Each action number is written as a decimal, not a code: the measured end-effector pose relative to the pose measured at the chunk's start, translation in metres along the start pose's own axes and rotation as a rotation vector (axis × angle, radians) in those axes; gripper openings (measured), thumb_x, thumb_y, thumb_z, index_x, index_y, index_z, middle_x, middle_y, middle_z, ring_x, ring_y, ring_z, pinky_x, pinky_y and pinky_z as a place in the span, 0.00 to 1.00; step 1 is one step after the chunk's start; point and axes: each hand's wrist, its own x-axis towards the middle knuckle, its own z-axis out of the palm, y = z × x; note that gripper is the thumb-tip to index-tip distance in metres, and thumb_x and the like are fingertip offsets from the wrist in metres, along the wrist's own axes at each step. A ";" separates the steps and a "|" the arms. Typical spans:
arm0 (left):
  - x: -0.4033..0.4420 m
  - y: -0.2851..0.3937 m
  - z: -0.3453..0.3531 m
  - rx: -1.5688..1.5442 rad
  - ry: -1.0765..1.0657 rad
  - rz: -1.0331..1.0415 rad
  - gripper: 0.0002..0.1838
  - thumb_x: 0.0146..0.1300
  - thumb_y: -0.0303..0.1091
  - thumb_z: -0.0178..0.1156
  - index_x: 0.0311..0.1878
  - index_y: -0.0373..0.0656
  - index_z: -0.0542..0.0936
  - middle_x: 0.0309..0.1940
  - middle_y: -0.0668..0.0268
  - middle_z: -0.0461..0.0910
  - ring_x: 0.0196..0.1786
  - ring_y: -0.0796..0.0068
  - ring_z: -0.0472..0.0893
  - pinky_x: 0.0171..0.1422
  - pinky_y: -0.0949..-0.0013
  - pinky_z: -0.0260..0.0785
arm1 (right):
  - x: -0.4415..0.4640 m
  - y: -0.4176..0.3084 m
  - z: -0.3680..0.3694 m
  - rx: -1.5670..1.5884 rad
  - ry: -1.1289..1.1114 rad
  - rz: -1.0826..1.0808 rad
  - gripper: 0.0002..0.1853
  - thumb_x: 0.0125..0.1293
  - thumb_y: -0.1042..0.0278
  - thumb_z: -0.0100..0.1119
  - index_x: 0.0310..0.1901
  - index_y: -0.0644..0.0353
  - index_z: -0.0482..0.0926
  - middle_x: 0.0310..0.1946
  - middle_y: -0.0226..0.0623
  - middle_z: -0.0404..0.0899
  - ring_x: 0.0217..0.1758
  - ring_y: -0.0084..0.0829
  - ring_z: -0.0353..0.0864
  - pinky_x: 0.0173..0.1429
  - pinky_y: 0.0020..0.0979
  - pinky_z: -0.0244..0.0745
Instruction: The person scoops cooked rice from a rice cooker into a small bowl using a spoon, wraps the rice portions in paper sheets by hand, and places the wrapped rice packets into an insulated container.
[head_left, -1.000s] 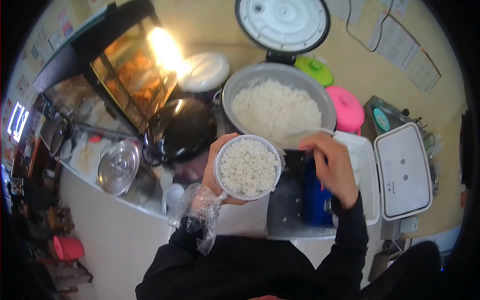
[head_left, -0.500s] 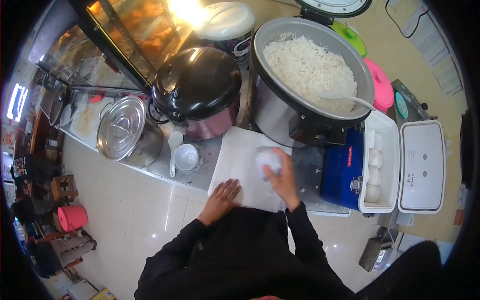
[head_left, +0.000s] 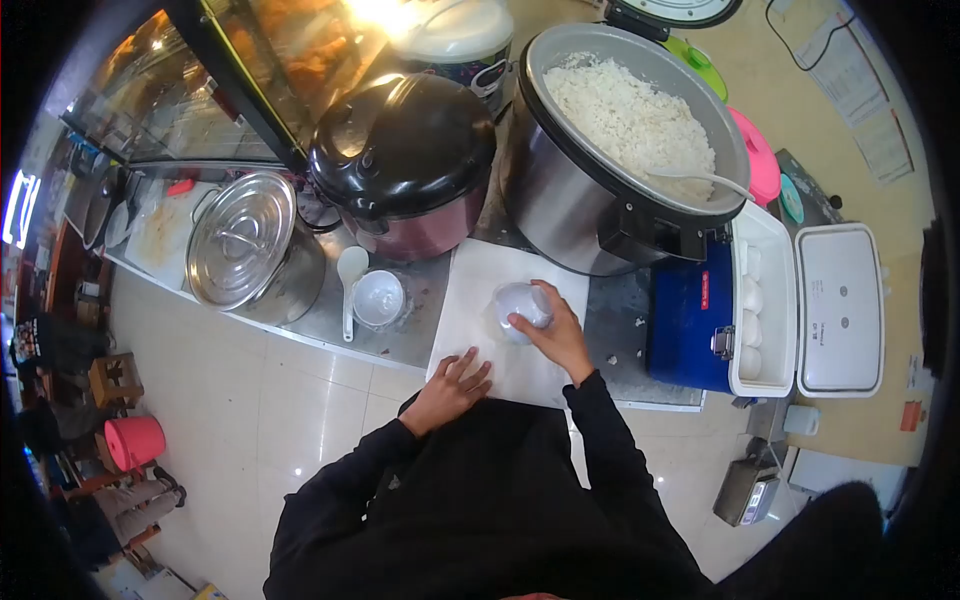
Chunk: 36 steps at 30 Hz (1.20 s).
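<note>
My right hand point(head_left: 555, 330) is wrapped round an upturned bowl point(head_left: 522, 306), held over the white paper point(head_left: 470, 275) on the counter. Any rice under the bowl is hidden. My left hand point(head_left: 448, 392) lies with spread fingers on the paper's near left edge. Behind the paper stands the open rice cooker point(head_left: 565, 225), full of white rice point(head_left: 635, 115), with a white spoon point(head_left: 705, 180) resting in it. A second small bowl point(head_left: 379, 298) and a white ladle point(head_left: 350, 280) lie left of the paper.
A closed cooker point(head_left: 405, 150) and a lidded steel pot point(head_left: 240, 245) stand at the left, below a lit glass cabinet point(head_left: 170, 90). At the right, an open blue cooler point(head_left: 690, 325) holds several white wrapped items. People's legs show at the far left.
The rice-filled bowl, upright in my left hand a second ago, is now upside down over the paper in my right hand. My left hand has moved down to the paper.
</note>
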 end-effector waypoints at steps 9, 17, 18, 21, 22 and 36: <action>0.009 -0.005 0.020 -0.239 0.111 -0.191 0.05 0.60 0.37 0.65 0.38 0.51 0.81 0.49 0.71 0.84 0.59 0.69 0.81 0.68 0.57 0.68 | -0.082 0.075 -0.056 -0.638 0.284 0.503 0.45 0.55 0.42 0.72 0.71 0.46 0.63 0.63 0.56 0.70 0.68 0.56 0.65 0.71 0.50 0.59; 0.030 -0.015 -0.023 -0.080 0.294 0.061 0.10 0.58 0.40 0.69 0.41 0.52 0.80 0.48 0.71 0.83 0.54 0.74 0.82 0.68 0.48 0.61 | -0.092 -0.058 -0.019 -0.581 0.057 -0.291 0.33 0.55 0.52 0.70 0.64 0.51 0.75 0.52 0.38 0.74 0.63 0.37 0.70 0.67 0.55 0.56; 0.028 -0.016 -0.022 -0.061 0.353 0.023 0.12 0.57 0.38 0.69 0.43 0.51 0.79 0.51 0.72 0.82 0.56 0.73 0.80 0.70 0.45 0.57 | -0.092 -0.054 -0.005 -0.677 0.046 -0.331 0.30 0.57 0.57 0.67 0.63 0.51 0.76 0.48 0.35 0.74 0.59 0.34 0.71 0.66 0.54 0.56; 0.022 -0.031 -0.009 -0.059 0.470 -0.166 0.19 0.54 0.35 0.68 0.49 0.51 0.77 0.59 0.72 0.78 0.64 0.70 0.76 0.72 0.40 0.45 | -0.094 -0.029 0.024 -0.834 -0.002 -0.473 0.23 0.60 0.69 0.59 0.60 0.50 0.78 0.36 0.29 0.71 0.47 0.28 0.73 0.64 0.51 0.58; 0.019 -0.041 -0.002 -0.101 0.457 -0.274 0.21 0.52 0.34 0.68 0.51 0.52 0.77 0.61 0.73 0.77 0.66 0.69 0.74 0.73 0.40 0.42 | -0.101 -0.027 0.027 -0.792 -0.028 -0.524 0.23 0.60 0.72 0.57 0.59 0.50 0.79 0.34 0.28 0.69 0.44 0.28 0.73 0.63 0.51 0.58; 0.009 -0.062 -0.025 -0.987 -0.040 -0.463 0.13 0.70 0.37 0.60 0.34 0.38 0.85 0.29 0.67 0.85 0.37 0.78 0.83 0.45 0.74 0.74 | -0.117 0.078 -0.022 0.349 0.318 0.146 0.03 0.65 0.76 0.62 0.39 0.62 0.81 0.38 0.37 0.83 0.44 0.32 0.81 0.51 0.33 0.75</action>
